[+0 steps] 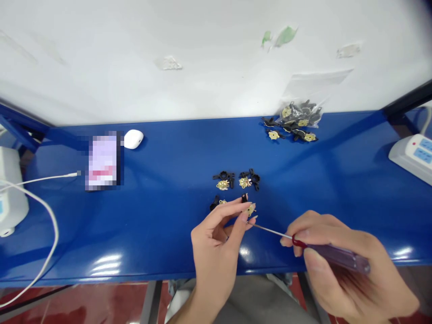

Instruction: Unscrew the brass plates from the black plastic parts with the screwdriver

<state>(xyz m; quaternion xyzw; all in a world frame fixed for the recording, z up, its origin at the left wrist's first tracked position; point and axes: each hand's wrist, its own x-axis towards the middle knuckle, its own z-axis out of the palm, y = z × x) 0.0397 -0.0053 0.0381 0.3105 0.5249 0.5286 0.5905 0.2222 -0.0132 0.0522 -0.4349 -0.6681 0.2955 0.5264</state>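
Left hand [219, 243] pinched almost shut on a tiny brass-and-black part [250, 209], up over the front half of the blue tabletop [151, 234]. Right hand [332, 261] wrapped tight around a thin screwdriver [337, 254], red collar and all, tip just beside that part. Loose black-and-brass parts [222, 184] mid-tabletop, plus a plastic bag of parts [299, 114] right at the tabletop's back edge.
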